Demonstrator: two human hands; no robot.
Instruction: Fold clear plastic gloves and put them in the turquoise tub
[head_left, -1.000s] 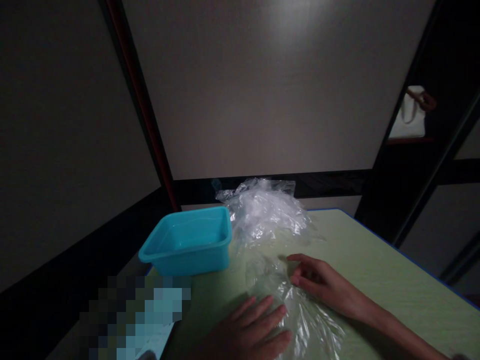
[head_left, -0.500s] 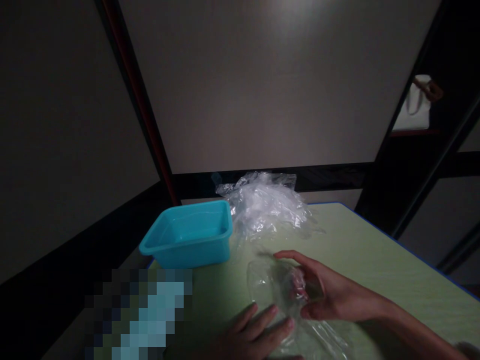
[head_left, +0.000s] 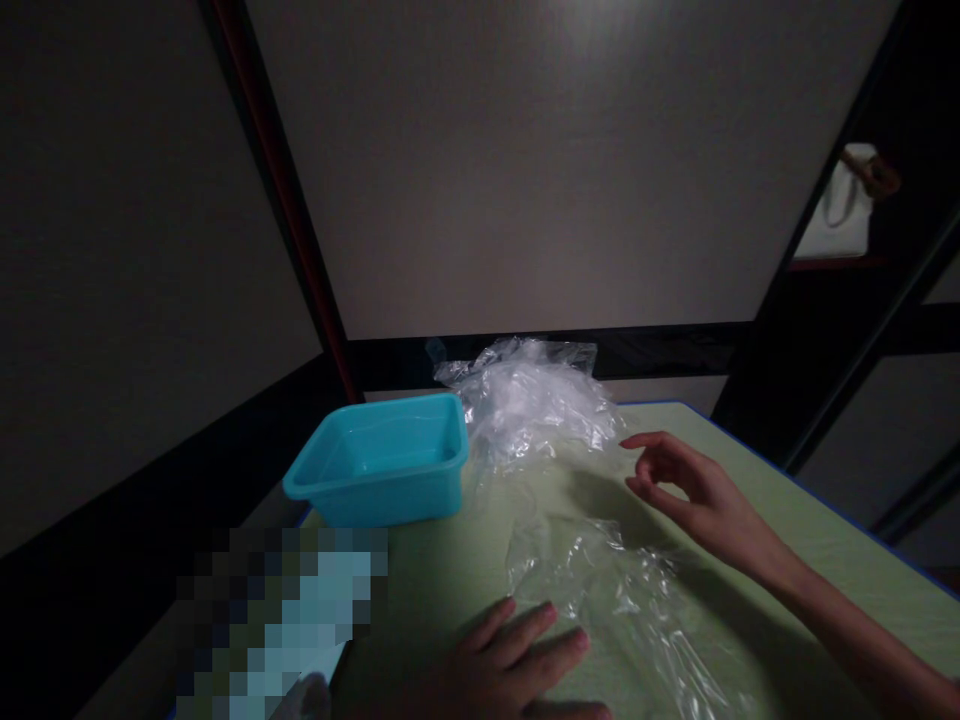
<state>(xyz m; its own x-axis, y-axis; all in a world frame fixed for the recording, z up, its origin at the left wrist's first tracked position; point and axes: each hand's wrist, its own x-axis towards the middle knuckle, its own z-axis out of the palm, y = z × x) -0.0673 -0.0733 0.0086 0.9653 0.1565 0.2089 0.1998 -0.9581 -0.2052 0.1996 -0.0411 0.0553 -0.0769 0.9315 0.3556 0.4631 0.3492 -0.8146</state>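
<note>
Clear plastic, thin and crumpled, is spread on the light-green tabletop [head_left: 750, 480] in front of the person: a flattened bag [head_left: 592, 575], by which both hands are flanked. The left hand [head_left: 517, 665] is laid palm down, fingers spread, at the bag's left side; nothing is gripped by it, and whether the film is pressed by the fingertips cannot be told. The right hand [head_left: 701, 500] is raised above the table, to the right of the bag's far part, with thumb and forefinger curved but parted and nothing grasped.

Farther back, a heap of crumpled clear plastic bags [head_left: 536, 400] is piled near the far edge. Just left of the heap, a turquoise plastic tub [head_left: 382, 495] is set upright. On a shelf [head_left: 840, 264] at far right, a white handbag [head_left: 844, 215] is seen.
</note>
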